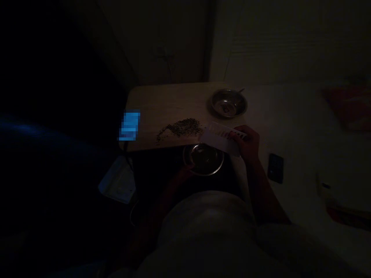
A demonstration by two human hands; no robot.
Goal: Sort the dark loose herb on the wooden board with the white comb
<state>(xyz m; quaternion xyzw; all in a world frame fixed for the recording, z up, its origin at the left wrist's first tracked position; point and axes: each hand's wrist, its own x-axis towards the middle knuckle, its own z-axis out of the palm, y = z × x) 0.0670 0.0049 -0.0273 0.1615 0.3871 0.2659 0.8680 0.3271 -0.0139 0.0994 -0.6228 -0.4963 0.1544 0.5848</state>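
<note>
Little light; pale slotted sheet (pixel 220 142) pinched in R hand (pixel 249 145), just beside dark bits (pixel 186 126) on worktop (pixel 162 103). Metal bowl (pixel 213 166) at near edge w/ L hand (pixel 188 168) by rim, openness & grip too dark to tell. Prob. mid-sweep, likely calling for low sheet, steady bowl.
</note>
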